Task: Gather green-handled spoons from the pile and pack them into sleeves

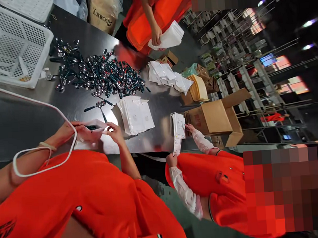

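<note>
Between my two hands, close to the table's front edge, is a translucent plastic bag (90, 135) with a dark item showing at its opening. My left hand (64, 133) has its fingers closed on the bag's left side. At the right side, my right hand (114, 132) pinches the bag's edge with thumb and fingers. Beyond my hands lie a few loose dark-handled tools with shiny round ends (100, 104), and behind them a big pile of the same tools (101, 74). A stack of flat white packets (137, 115) lies right of my right hand.
A white perforated basket (38, 44) stands at the back left, and a white cable (38, 101) loops over my left forearm. One person on the right handles labelled packets (178, 125) beside an open carton (216, 117); another across the table holds white sheets (169, 36).
</note>
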The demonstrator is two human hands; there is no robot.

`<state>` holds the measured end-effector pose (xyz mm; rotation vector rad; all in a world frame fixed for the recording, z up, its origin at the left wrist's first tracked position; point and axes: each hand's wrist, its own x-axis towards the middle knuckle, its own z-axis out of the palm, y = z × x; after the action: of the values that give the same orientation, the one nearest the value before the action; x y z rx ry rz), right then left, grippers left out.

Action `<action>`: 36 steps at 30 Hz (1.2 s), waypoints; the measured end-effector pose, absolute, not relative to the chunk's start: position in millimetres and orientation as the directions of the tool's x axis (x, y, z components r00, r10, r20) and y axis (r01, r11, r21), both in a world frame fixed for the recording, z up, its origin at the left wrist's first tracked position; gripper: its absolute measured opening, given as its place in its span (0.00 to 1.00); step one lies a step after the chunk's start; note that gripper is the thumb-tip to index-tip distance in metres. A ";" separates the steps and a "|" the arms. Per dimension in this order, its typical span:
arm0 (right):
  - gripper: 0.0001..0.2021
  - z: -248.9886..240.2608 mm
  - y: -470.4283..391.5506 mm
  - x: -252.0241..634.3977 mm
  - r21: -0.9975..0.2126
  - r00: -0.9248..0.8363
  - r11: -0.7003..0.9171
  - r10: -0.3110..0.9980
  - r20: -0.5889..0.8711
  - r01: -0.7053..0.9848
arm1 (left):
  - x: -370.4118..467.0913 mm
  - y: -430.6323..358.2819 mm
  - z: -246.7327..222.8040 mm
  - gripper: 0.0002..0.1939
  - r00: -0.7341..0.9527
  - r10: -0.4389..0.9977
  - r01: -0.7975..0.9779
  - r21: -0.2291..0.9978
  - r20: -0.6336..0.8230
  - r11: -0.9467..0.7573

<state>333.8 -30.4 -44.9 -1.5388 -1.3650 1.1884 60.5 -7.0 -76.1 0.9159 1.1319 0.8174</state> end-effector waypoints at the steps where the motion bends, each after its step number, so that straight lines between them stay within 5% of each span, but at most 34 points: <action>1: 0.18 -47.6 -32.3 325.1 -0.948 -0.017 -0.177 0.982 -0.188 0.266 | 59.3 -6.9 -69.6 0.44 0.240 0.893 -0.073 0.910 -0.381 0.408; 7: 0.25 -25.6 -24.4 321.2 -0.979 -0.051 0.030 0.999 0.020 0.202 | 44.1 5.7 -23.2 0.30 0.313 0.940 -0.057 0.985 -0.135 0.160; 12: 0.27 -0.8 -12.4 321.2 -0.953 -0.090 0.146 0.988 0.127 0.265 | 44.5 18.8 -2.1 0.23 0.328 0.940 -0.040 0.993 -0.091 0.110; 20: 0.28 -9.5 -21.6 318.8 -0.978 -0.031 -0.028 0.999 -0.035 0.206 | 53.9 22.4 -16.5 0.35 0.106 0.958 -0.128 0.952 -0.266 0.278; 26: 0.23 -40.0 -11.1 314.1 -0.986 -0.041 -0.106 0.993 -0.112 0.128 | 60.5 37.5 -40.9 0.33 0.080 0.893 -0.135 0.882 -0.444 0.451; 36: 0.12 -51.9 10.1 320.4 -0.973 -0.084 -0.056 0.994 -0.076 0.222 | 53.2 60.4 -57.1 0.35 0.197 0.888 -0.100 0.893 -0.414 0.439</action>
<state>320.4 10.1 -51.9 -1.3776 -1.4102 1.2153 53.2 60.4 -57.1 0.8599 1.1623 0.8266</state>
